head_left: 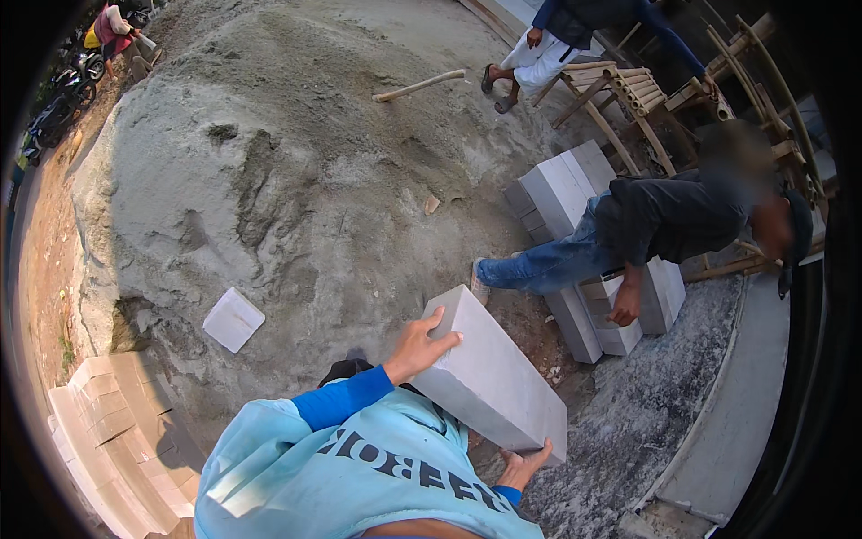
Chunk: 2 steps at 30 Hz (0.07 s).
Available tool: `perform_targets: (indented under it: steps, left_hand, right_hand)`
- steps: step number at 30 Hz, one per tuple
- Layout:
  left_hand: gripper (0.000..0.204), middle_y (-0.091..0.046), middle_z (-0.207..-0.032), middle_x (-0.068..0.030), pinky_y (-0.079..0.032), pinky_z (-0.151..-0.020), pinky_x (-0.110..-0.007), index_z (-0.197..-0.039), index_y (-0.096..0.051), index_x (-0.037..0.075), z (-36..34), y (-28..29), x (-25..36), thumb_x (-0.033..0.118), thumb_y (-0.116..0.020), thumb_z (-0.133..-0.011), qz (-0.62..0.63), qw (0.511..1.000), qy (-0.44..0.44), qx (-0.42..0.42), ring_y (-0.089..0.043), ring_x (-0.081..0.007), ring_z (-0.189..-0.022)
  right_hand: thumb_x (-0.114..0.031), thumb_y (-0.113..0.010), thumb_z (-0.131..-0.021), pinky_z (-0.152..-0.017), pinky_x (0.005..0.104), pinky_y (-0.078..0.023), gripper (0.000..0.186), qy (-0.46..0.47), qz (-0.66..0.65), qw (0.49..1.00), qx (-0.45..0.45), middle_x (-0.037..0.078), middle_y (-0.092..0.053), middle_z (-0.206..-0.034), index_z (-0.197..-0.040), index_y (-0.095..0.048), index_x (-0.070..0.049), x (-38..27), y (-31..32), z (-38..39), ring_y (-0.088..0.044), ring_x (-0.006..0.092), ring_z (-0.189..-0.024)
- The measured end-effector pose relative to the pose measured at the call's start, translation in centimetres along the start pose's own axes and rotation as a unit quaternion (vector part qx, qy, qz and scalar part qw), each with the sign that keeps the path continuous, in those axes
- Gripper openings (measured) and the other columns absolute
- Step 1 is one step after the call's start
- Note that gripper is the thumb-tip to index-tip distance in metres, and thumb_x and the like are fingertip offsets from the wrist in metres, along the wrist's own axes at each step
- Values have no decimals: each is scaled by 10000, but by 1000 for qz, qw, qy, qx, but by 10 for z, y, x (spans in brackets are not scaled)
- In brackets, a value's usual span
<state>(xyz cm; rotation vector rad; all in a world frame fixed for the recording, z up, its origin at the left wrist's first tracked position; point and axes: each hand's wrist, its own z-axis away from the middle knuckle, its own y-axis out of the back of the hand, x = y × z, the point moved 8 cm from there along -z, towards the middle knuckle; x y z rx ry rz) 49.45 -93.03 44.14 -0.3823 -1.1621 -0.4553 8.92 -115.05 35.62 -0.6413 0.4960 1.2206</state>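
Observation:
A long, light grey concrete block [494,377] is held tilted in front of my body. My left hand [420,347] grips its upper left end, the thumb and fingers spread over the edge. Around the lower right end, my right hand [525,465] is closed from below, with part of its fingers hidden behind the block. Just beyond the block, a co-worker in a dark top and jeans [548,256] bends beside a stack of similar blocks [561,193]. The co-worker's hand [626,304] hangs over more blocks [584,328].
A big grey sand heap [332,171] fills the left and middle, with a wooden handle [419,85] and a pale block piece [233,320] on it. Stacked blocks [117,440] stand lower left. Another person [543,58] is near a bamboo bench [628,90]. Concrete edging [718,431] runs at right.

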Motion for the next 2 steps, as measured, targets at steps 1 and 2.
perform_targets:
  steps: [1,2]
  left_hand:
    - [854,-708,-1076,-317,-553,-848,-343,-1439,-433,-167,-12,-1,-3,369,-733,-846,-7,1000,0,21,-727,-280,-925]
    - [853,-712,-1066,-312,-555,-844,-343,-1441,-431,-165,-22,-2,-3,368,-731,-847,-14,999,1,43,-728,-279,-918]
  right_hand:
    - [-557,-659,-746,-1026,699,-290,855,-5,20,1000,-6,79,-400,-1550,-1499,-437,-219,-8,-12,-25,-362,354,-1393]
    - [-557,-659,-746,-1026,699,-290,855,-12,28,999,-13,79,-400,-1550,-1499,-437,-219,-26,-17,-53,-362,354,-1393]
